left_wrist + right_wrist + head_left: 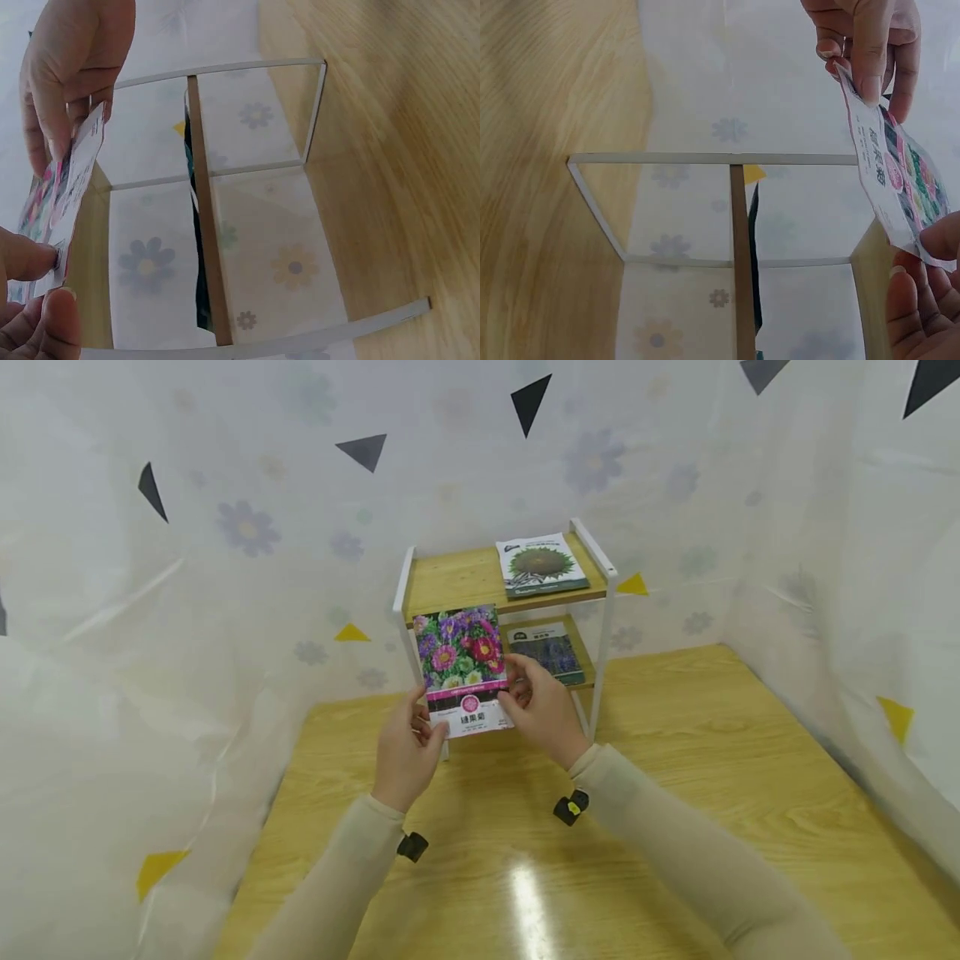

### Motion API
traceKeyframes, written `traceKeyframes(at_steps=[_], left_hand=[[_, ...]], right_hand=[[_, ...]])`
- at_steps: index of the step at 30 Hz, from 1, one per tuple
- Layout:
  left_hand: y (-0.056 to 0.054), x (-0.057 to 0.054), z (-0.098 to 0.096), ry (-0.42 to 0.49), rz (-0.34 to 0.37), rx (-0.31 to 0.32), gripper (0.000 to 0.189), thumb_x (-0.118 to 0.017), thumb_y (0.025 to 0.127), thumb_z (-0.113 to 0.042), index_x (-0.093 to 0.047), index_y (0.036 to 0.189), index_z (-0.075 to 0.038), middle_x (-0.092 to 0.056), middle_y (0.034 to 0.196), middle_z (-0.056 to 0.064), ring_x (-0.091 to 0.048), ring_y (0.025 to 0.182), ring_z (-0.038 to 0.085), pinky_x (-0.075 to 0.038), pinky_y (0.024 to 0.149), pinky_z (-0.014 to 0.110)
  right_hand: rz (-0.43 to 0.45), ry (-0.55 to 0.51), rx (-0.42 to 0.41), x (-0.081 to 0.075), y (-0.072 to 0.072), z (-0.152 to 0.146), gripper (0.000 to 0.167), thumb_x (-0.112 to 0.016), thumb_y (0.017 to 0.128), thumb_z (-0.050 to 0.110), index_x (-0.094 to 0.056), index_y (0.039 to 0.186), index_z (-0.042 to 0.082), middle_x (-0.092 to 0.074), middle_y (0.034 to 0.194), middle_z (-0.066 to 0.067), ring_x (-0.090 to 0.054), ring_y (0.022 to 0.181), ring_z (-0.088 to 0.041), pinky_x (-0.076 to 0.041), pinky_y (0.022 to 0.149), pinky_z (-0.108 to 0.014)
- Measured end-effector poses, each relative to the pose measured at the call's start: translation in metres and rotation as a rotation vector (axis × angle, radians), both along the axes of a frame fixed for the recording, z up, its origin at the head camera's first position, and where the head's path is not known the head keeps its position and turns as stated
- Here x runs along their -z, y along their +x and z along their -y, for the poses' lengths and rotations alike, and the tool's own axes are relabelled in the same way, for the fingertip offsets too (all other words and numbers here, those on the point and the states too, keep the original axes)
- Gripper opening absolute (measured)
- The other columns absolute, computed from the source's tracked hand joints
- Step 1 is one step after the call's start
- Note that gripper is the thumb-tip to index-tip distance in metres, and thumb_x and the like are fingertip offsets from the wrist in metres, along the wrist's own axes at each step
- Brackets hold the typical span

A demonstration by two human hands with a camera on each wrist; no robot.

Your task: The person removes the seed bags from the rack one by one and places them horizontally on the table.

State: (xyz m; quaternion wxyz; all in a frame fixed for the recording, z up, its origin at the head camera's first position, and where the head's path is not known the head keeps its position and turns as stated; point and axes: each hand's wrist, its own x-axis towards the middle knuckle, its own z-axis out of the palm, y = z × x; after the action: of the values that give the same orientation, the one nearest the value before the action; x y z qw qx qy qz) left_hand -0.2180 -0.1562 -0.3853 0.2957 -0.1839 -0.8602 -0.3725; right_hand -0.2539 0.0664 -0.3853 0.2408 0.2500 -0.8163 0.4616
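A flower seed packet [463, 647], with pink, purple and white daisy-like blooms above a white label, is held up in front of the small shelf rack. My left hand [407, 752] pinches its lower left edge, thumb on the printed face. On the other side, my right hand [546, 706] grips the right edge between thumb and curled fingers. The packet is tilted, its picture side facing me, and it overlaps the rack's left part in the head view. From the side, the left wrist view shows the packet [81, 176] as a thin sheet between both hands.
The rack has white metal sides [603, 643] and wooden shelves [453, 572]. On its top right lies a sunflower packet [543, 564]; a packet with purple flowers [551, 652] lies on the lower shelf. A wooden table [675, 777] carries the rack, with a flower-patterned curtain [285, 593] behind.
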Motion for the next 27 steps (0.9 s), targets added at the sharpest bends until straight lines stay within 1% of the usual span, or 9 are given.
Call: traceKeyframes(at_steps=[3,7,11,15,18,22,27], left_hand=[[0.009,0.011,0.006,0.009,-0.024,0.007,0.055,-0.072,0.084,-0.004,-0.051,0.135,-0.002,-0.059,0.087,0.007,-0.057,0.066,0.011,-0.051,0.055,0.025],[0.022,0.025,0.014,0.003,-0.005,-0.002,0.054,-0.073,0.084,-0.004,-0.052,0.134,-0.003,-0.058,0.088,0.005,-0.055,0.067,0.009,-0.051,0.056,0.024],[0.036,0.042,0.023,0.002,0.062,-0.024,0.054,-0.073,0.083,-0.003,-0.052,0.133,-0.002,-0.058,0.087,0.005,-0.055,0.067,0.008,-0.05,0.055,0.024],[0.047,0.058,0.032,0.03,0.158,-0.078,0.056,-0.074,0.083,-0.005,-0.051,0.134,-0.003,-0.059,0.086,0.005,-0.054,0.066,0.009,-0.048,0.053,0.023],[0.052,0.066,0.038,0.04,0.218,-0.127,0.057,-0.075,0.084,-0.01,-0.05,0.134,-0.003,-0.058,0.084,0.005,-0.053,0.063,0.01,-0.045,0.052,0.023],[0.054,0.076,0.046,0.024,0.274,-0.165,0.058,-0.075,0.084,-0.015,-0.048,0.134,-0.003,-0.057,0.082,0.005,-0.05,0.062,0.01,-0.042,0.052,0.022],[0.058,0.086,0.058,-0.018,0.332,-0.195,0.06,-0.077,0.083,-0.015,-0.049,0.134,-0.002,-0.056,0.084,0.005,-0.048,0.06,0.01,-0.04,0.048,0.022]], right_hand=[[-0.02,0.022,-0.023,0.009,0.006,0.003,0.056,-0.065,0.092,0.016,-0.043,0.142,0.007,-0.058,0.098,0.001,-0.057,0.073,-0.006,-0.05,0.062,-0.025],[-0.002,0.038,-0.071,0.019,0.013,0.008,0.064,-0.067,0.091,0.012,-0.036,0.148,0.01,-0.058,0.093,0.003,-0.056,0.07,-0.003,-0.049,0.059,-0.024],[0.053,0.07,-0.133,0.032,0.02,0.015,0.071,-0.067,0.09,0.009,-0.03,0.151,0.009,-0.058,0.089,0.004,-0.055,0.067,-0.002,-0.05,0.06,-0.022],[0.102,0.134,-0.18,0.047,0.024,0.025,0.075,-0.068,0.09,0.01,-0.027,0.152,0.009,-0.056,0.088,0.006,-0.055,0.067,0.0,-0.05,0.062,-0.019],[0.127,0.167,-0.217,0.057,0.026,0.034,0.077,-0.069,0.089,0.01,-0.025,0.152,0.008,-0.057,0.087,0.006,-0.056,0.067,0.001,-0.051,0.062,-0.018],[0.17,0.193,-0.238,0.067,0.028,0.045,0.079,-0.07,0.088,0.009,-0.024,0.152,0.007,-0.058,0.087,0.004,-0.057,0.065,0.0,-0.051,0.061,-0.018],[0.287,0.216,-0.264,0.078,0.031,0.059,0.084,-0.07,0.088,0.009,-0.018,0.154,0.01,-0.058,0.087,0.005,-0.057,0.063,0.0,-0.05,0.058,-0.018]])
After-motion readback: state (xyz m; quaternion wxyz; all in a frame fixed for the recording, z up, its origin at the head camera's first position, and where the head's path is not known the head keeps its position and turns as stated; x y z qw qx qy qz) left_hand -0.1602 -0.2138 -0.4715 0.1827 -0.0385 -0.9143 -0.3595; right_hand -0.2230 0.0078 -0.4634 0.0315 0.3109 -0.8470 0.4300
